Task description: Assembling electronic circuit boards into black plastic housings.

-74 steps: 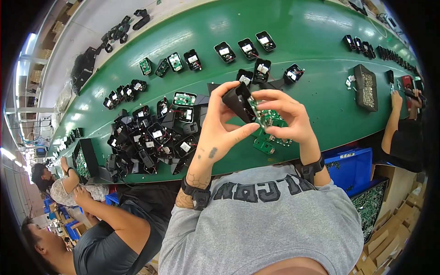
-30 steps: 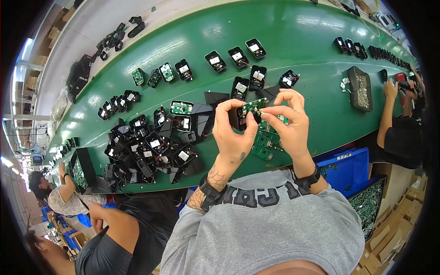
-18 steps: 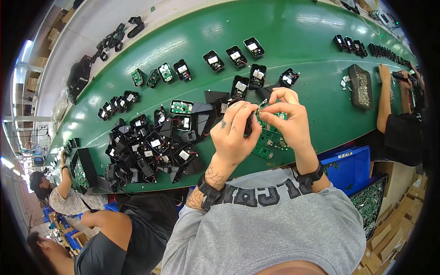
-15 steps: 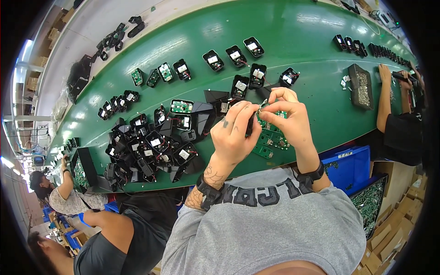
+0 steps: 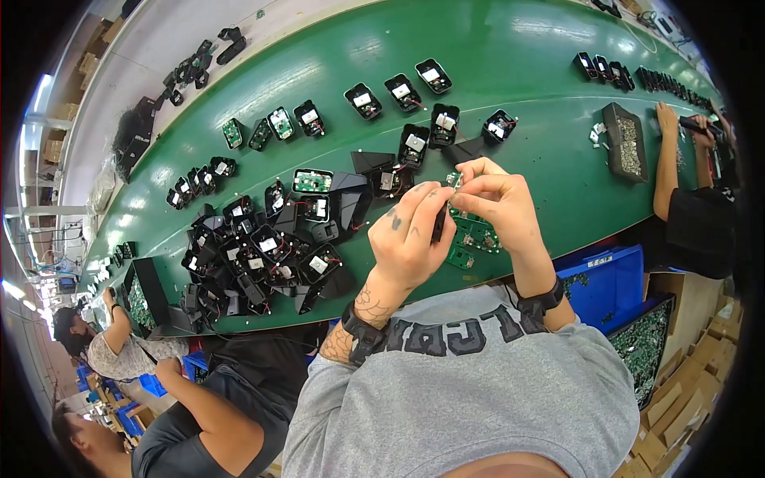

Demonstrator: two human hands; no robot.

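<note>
My left hand is closed around a black plastic housing, mostly hidden behind its fingers. The fingers of my right hand meet it at the fingertips, pinching a small green circuit board whose edge shows at the housing's top. Under my right hand, several green circuit boards lie on the table. Just beyond my hands stand open black housings with white blocks and red wires inside. A large heap of similar housings spreads to the left of my left hand.
The green table carries more housings in rows further back. A dark tray of small metal parts stands at right, near a co-worker's arms. A blue bin sits beside my right elbow. Two people work at left.
Both hands stay together, with small shifts of the right fingers at the board, which now shows less edge-on. The view has shifted slightly. A person at left has moved an arm.
</note>
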